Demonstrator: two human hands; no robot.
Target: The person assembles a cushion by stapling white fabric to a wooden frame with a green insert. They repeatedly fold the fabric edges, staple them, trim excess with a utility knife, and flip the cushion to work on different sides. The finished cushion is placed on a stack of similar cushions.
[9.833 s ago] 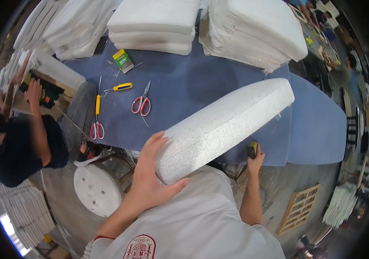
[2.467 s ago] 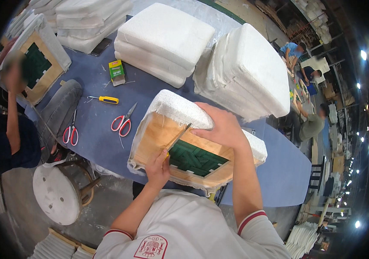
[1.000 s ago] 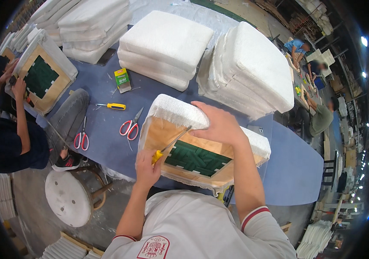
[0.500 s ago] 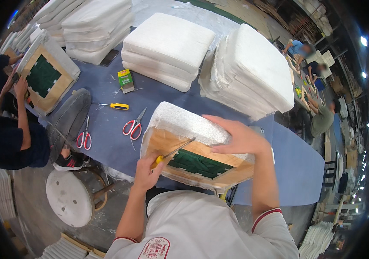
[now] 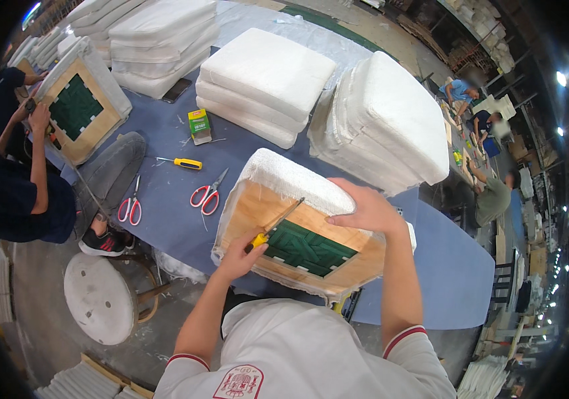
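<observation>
A seat cushion [image 5: 268,176] covered in white fabric is tilted up in front of me, its wooden underside [image 5: 244,209] facing me. Green webbing [image 5: 321,249] fills the square opening in the wood. My left hand [image 5: 236,259] is closed round the yellow handle of a screwdriver [image 5: 258,241]. Its metal shaft slants up across the wood, and the tip is close to where wood and white fabric meet. My right hand [image 5: 368,211] grips the cushion's upper right edge, thumb on the near side and fingers over the white fabric.
Two pairs of red-handled scissors [image 5: 206,198], another yellow screwdriver [image 5: 187,163] and a green-yellow box [image 5: 199,126] lie on the blue-grey table [image 5: 457,259]. White cushion stacks [image 5: 264,73] stand behind. At left, a co-worker [image 5: 25,199] holds a similar cushion [image 5: 88,86] beside a round stool [image 5: 98,299].
The cushion has tipped so that more of its underside shows. My left hand and the screwdriver have moved slightly up and right. My right hand still grips the upper edge.
</observation>
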